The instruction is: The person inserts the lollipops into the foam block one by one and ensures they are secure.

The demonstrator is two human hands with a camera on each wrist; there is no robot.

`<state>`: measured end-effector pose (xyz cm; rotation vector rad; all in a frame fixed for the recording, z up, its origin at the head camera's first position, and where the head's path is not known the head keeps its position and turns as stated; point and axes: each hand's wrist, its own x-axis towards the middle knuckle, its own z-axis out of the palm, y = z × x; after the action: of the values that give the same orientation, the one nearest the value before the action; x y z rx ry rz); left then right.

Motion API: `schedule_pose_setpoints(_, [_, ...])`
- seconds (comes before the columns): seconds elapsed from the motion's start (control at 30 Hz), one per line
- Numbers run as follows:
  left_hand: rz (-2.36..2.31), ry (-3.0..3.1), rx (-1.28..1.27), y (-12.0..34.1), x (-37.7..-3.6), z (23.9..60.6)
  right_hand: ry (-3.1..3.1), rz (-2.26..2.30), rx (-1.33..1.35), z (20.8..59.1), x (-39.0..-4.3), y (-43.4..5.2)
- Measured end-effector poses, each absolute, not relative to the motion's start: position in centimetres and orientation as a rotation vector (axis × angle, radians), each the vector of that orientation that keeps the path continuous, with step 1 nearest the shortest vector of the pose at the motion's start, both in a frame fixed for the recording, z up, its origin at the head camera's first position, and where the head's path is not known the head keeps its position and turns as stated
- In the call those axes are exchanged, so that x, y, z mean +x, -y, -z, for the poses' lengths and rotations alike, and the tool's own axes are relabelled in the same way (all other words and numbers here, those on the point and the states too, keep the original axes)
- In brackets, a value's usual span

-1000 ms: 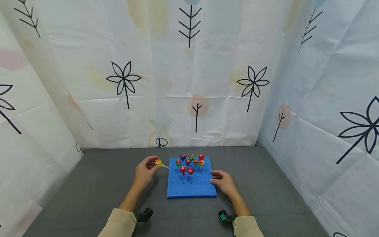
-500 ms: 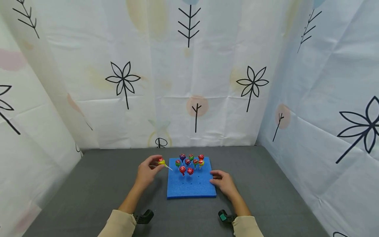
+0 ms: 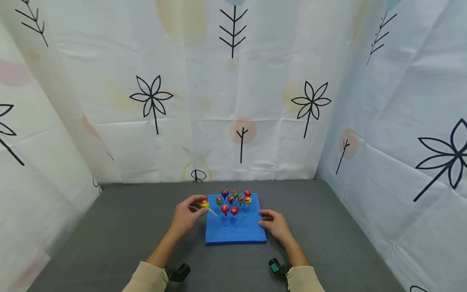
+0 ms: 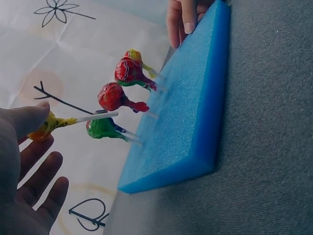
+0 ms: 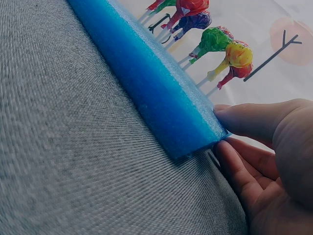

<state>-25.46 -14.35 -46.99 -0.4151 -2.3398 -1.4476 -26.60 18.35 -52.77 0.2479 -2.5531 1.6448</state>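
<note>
My left hand (image 3: 184,215) pinches a yellow-and-red wrapped lollipop (image 3: 205,205) by its head between thumb and fingers. Its white stick slants down to the right, over the left part of a blue foam board (image 3: 235,235). In the left wrist view the stick's tip (image 4: 113,114) points toward the board, apart from its face, and the other fingers are spread. At the board's right edge, my right hand (image 3: 278,227) holds the foam, thumb (image 5: 254,117) at the top edge and fingers against the side. Several lollipops, including a red one (image 3: 225,209), stand upright in the board's farther half.
Small dark holes (image 3: 235,226) dot the nearer half of the board. A grey cloth-covered table (image 3: 120,235) lies under it, with patterned white curtains (image 3: 204,81) at the back and both sides. A black wrist strap device (image 3: 178,273) sits on each wrist.
My left hand has moved right and slightly nearer with the lollipop, bringing its stick from the board's left edge to over the board. My right hand has stayed put.
</note>
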Motion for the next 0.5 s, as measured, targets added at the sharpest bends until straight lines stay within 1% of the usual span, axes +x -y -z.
schedule_pose_setpoints(0.3, [1.416,2.390,-0.430,13.4,-24.9,48.0,2.551,-1.645,0.218,52.8,-26.6,-18.2])
schedule_pose_setpoints(0.5, [1.474,2.374,-0.437,12.8,-24.7,48.8,2.554,-1.648,0.210,52.8,-26.6,-18.2])
